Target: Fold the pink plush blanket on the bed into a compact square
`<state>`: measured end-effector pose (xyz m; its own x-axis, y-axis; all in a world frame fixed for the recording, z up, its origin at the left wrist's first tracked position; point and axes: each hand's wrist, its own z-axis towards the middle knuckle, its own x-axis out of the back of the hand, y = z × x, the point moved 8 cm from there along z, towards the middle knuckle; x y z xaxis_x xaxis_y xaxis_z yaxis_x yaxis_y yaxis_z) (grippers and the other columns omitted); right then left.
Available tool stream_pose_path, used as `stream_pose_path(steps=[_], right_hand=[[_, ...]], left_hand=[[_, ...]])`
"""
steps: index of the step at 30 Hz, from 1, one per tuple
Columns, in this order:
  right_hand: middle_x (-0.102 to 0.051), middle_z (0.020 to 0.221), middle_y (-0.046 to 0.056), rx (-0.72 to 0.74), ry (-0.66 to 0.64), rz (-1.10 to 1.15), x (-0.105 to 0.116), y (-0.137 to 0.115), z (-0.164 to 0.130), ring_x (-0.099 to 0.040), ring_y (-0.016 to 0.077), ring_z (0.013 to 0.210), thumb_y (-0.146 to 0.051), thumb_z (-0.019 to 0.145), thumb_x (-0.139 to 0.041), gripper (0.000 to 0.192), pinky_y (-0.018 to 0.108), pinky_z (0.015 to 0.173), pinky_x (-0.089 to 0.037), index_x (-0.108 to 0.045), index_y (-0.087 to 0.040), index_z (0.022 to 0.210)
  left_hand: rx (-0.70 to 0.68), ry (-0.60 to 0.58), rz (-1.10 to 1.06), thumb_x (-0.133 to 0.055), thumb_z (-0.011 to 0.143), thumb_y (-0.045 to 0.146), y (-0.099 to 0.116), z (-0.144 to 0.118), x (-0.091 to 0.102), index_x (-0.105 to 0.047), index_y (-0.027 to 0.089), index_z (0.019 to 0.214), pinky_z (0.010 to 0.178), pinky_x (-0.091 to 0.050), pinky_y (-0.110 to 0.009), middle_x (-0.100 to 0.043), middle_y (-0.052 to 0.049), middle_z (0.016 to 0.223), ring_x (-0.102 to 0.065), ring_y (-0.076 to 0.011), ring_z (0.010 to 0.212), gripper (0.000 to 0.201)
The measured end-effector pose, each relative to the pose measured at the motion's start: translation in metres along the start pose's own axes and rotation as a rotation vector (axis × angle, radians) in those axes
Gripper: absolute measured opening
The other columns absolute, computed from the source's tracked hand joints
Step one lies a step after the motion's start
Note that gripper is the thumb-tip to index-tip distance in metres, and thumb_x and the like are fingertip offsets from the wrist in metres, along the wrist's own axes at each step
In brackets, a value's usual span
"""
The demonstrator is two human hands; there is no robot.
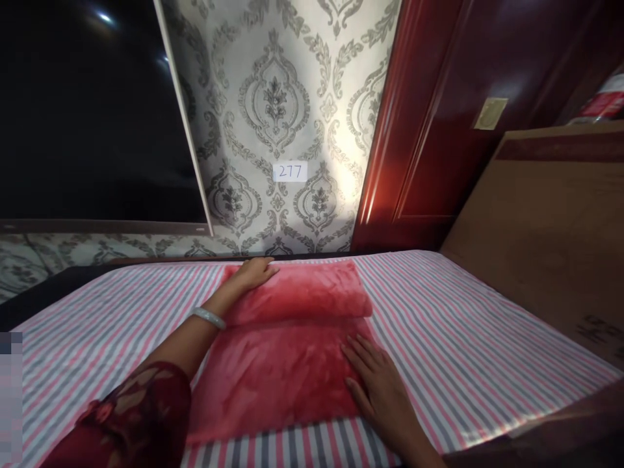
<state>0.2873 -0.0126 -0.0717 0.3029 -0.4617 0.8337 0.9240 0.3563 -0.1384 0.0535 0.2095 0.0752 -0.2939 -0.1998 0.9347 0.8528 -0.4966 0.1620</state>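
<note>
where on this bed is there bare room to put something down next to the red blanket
Widest free patch: striped sheet right of the red blanket, up to the brown board. Another on the left, between the left forearm and the bed's dark edge. The middle is crowded: left hand on the blanket's folded far part, right hand flat on its near right edge.

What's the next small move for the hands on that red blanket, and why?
Probably draw the left hand toward the body, rolling the folded far layer of the red blanket over the flat near part. That hand rests on the far fold's top left corner; the right hand lies flat, pinning the near layer on the striped sheet, which looks half folded.
</note>
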Motion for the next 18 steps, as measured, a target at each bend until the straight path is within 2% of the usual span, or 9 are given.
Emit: stream_pose_path(steps=[3,6,10,12,15,18], right_hand=[[-0.057,0.146,0.009,-0.013,0.002,0.02,0.0,0.0,0.001,-0.049,0.0332,0.137,-0.04,0.1,-0.048,0.047,0.057,0.109,-0.043,-0.055,-0.026,0.145],[-0.057,0.146,0.01,-0.015,0.0,0.061,0.001,0.001,0.002,-0.05,0.0339,0.137,-0.04,0.1,-0.049,0.047,0.058,0.108,-0.044,-0.056,-0.025,0.144],[-0.061,0.141,0.01,-0.033,0.046,0.174,0.008,0.005,0.001,-0.052,0.0336,0.135,-0.039,0.1,-0.048,0.046,0.062,0.11,-0.042,-0.057,-0.024,0.142],[-0.065,0.136,0.01,-0.09,0.117,0.257,0.017,0.012,-0.001,-0.057,0.0323,0.13,-0.038,0.101,-0.046,0.042,0.063,0.11,-0.041,-0.06,-0.025,0.138],[-0.07,0.127,0.01,-0.222,0.24,0.384,0.031,0.024,-0.01,-0.064,0.0298,0.121,-0.039,0.101,-0.045,0.036,0.058,0.109,-0.044,-0.067,-0.026,0.126],[-0.074,0.117,0.01,-0.318,0.295,0.478,0.041,0.029,-0.019,-0.066,0.0292,0.114,-0.044,0.099,-0.048,0.034,0.05,0.102,-0.051,-0.072,-0.025,0.114]], left_hand=[[0.013,-0.051,0.046,-0.06,0.088,0.028,0.001,0.001,0.0,-0.071,0.01,0.105,0.092,-0.051,-0.038,-0.074,-0.019,0.112,-0.069,-0.031,0.106,0.027],[-0.009,-0.04,0.114,-0.056,0.089,0.026,0.019,-0.015,0.018,-0.07,0.013,0.098,0.093,-0.049,-0.043,-0.072,-0.017,0.108,-0.066,-0.032,0.106,0.021],[-0.161,0.074,0.237,-0.05,0.091,0.023,0.061,-0.065,0.05,-0.066,0.016,0.096,0.088,-0.047,-0.044,-0.069,-0.013,0.098,-0.062,-0.0293,0.096,0.019],[-0.255,0.141,0.248,-0.045,0.093,0.022,0.077,-0.099,0.056,-0.065,0.018,0.094,0.084,-0.047,-0.043,-0.067,-0.01,0.093,-0.06,-0.0271,0.09,0.021],[-0.384,0.21,0.242,-0.038,0.095,0.015,0.09,-0.153,0.045,-0.066,0.022,0.103,0.083,-0.046,-0.042,-0.067,-0.008,0.092,-0.058,-0.0243,0.085,0.03],[-0.478,0.244,0.27,-0.038,0.092,0.008,0.094,-0.198,0.02,-0.066,0.023,0.11,0.084,-0.047,-0.041,-0.071,-0.007,0.094,-0.061,-0.023,0.086,0.037]])
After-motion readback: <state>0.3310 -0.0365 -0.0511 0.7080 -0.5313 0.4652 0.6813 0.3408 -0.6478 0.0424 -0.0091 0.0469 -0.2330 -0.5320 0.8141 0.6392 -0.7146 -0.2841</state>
